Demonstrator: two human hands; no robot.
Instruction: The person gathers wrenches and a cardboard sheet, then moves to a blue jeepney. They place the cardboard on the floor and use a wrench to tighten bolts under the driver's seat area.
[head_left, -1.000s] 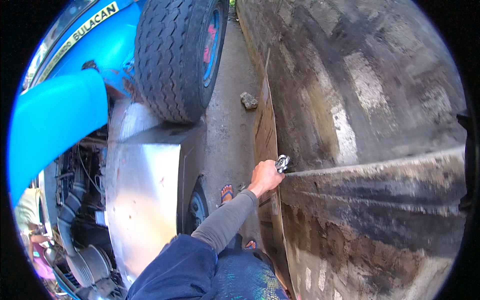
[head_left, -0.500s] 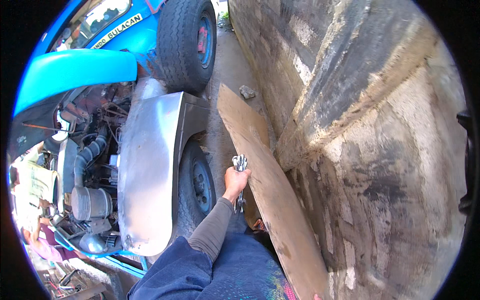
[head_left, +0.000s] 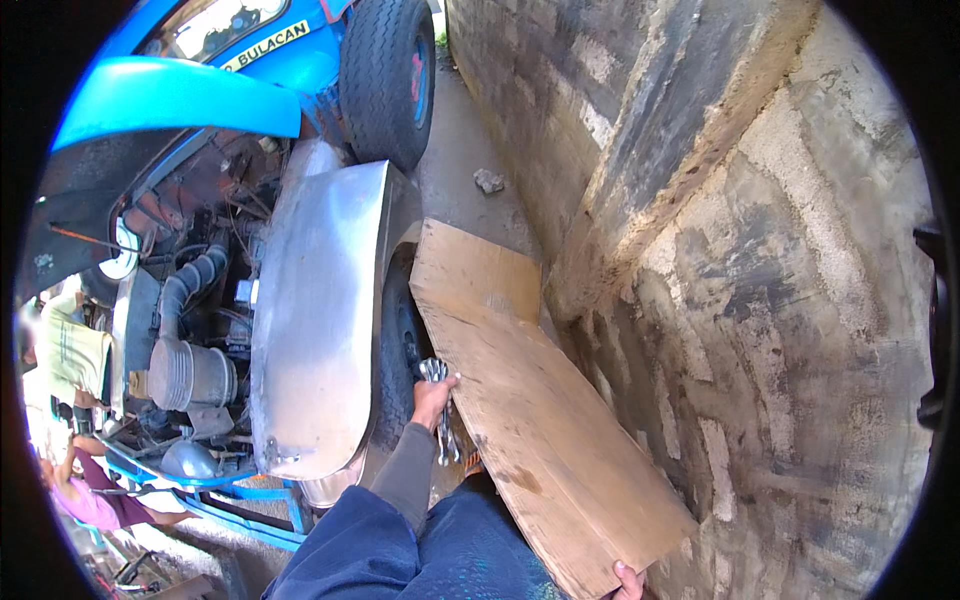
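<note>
My left hand (head_left: 432, 402) is closed around a bundle of metal wrenches (head_left: 434, 370). Their heads stick out above the fist and their other ends hang below it. The thumb of that hand reaches the left edge of a large creased sheet of brown cardboard (head_left: 550, 420); whether it also grips the sheet I cannot tell. At the sheet's bottom corner my right hand (head_left: 628, 582) holds the edge, with only a few fingers showing. The cardboard slants in front of my body, its far end bent, partly covering the front wheel (head_left: 401, 330).
Left stands a blue vehicle with its engine (head_left: 195, 370) exposed and a silver metal fender (head_left: 315, 320). A spare tyre (head_left: 385, 85) sits farther off. On the right rises a rough concrete wall (head_left: 760, 380). A stone (head_left: 489, 181) lies between; people (head_left: 90, 490) are far left.
The cardboard has turned from nearly edge-on to show its broad face. My left hand, with the wrenches, has shifted down and left. More of my right hand shows at the bottom corner.
</note>
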